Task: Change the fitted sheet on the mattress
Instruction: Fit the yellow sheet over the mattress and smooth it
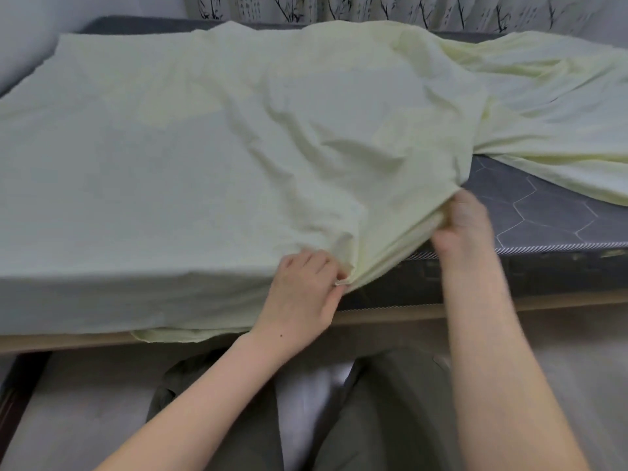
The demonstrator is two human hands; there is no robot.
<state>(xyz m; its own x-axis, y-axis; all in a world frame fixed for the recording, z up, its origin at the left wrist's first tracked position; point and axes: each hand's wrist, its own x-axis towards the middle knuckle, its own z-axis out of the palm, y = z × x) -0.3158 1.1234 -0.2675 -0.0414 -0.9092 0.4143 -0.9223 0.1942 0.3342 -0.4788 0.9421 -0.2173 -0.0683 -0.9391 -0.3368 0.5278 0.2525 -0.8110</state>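
Observation:
A pale yellow fitted sheet (pixel 190 147) covers the left part of the dark grey mattress (pixel 543 212) and lies bunched and loose across the back right. My left hand (pixel 306 287) pinches a gathered edge of the sheet at the mattress's front side. My right hand (pixel 465 226), blurred, grips the folded hem of the sheet just to the right, at the mattress's top front edge. The right part of the mattress, with its hexagon quilting, lies bare.
A light wooden bed frame (pixel 475 309) runs along the front under the mattress. A patterned curtain (pixel 407 10) hangs behind the bed. My legs in dark trousers (pixel 390 419) stand close to the frame. A wall (pixel 34 35) is at the left.

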